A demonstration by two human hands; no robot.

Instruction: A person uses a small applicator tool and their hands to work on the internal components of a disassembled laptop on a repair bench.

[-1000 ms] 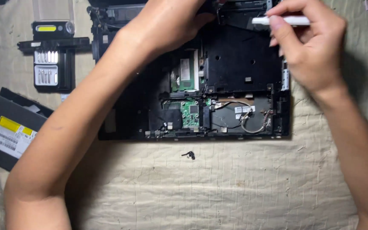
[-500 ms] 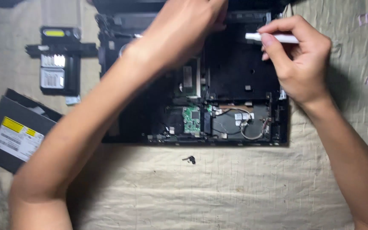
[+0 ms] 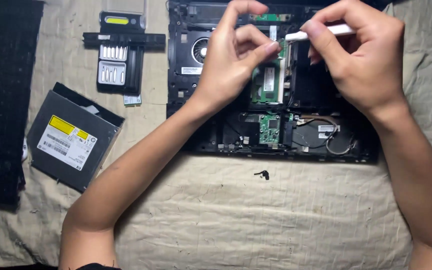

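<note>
Your right hand is curled tight around a slim white plastic tool, tip aimed left at the green memory module seated mid-chassis. Your left hand hovers over the same spot, fingers bent in a loose pinch near the tool's tip; whether it grips anything, cannot tell.

Both work inside the opened black laptop base, which lies toward the far edge of the beige cloth-covered worktop. A round fan sits left of your left hand; a small green card and looped wires lie along the near side.

Your forearms cross the chassis and hide much of it.

A small dark screw rests on the cloth just in front. Off left: a black battery pack and a grey optical drive with yellow labels.
</note>
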